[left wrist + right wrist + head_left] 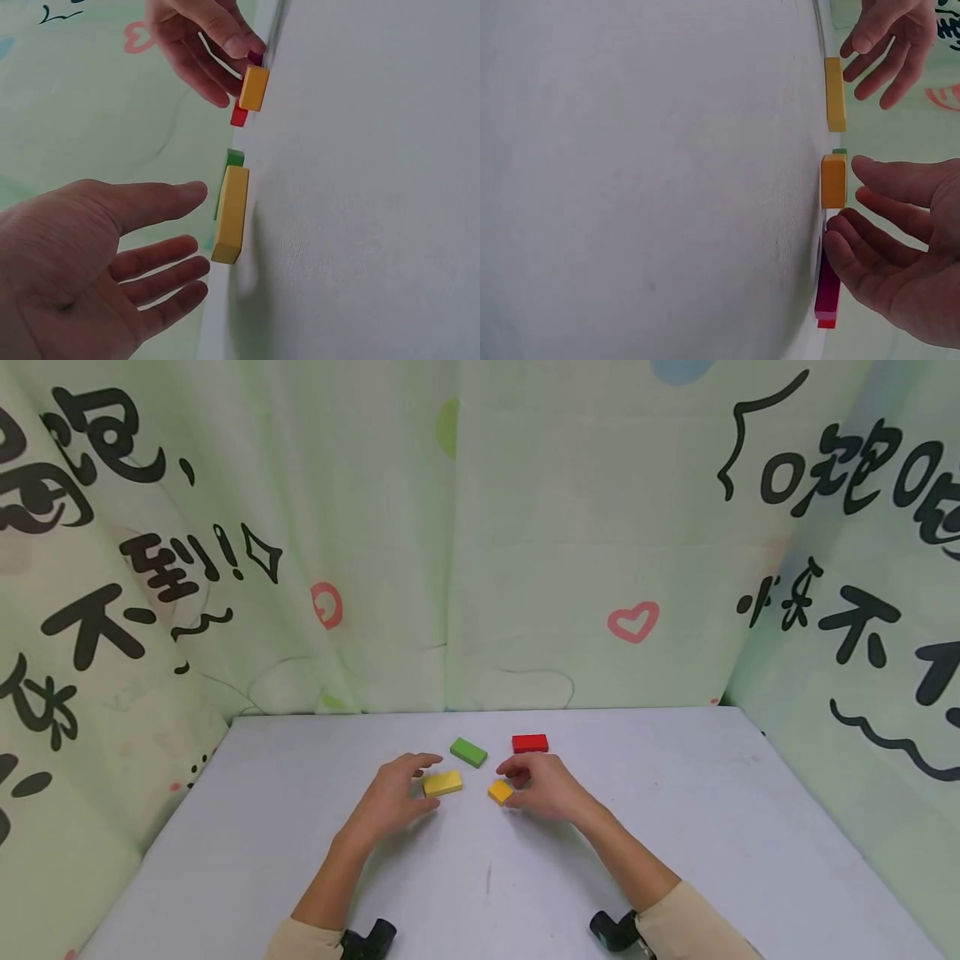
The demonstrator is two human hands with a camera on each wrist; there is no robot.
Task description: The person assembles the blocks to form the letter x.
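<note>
My left hand (393,795) is held with thumb and fingers spread around the left end of a long yellow block (442,783). In the left wrist view a gap shows between the thumb and that block. Over on the right, my right hand (551,787) has its fingers loosely bent beside a short orange block (500,792); its thumb tip comes close to the block. A magenta block (827,289) lies by the right fingers in the right wrist view, mostly hidden by the hand from above. Neither hand grips anything.
Behind the yellow block, a green block (468,752) lies at a slant. A red block (530,743) is just beyond the right hand. Everything rests on a white table (480,893), bordered at the back and sides by a pale green printed curtain (540,560).
</note>
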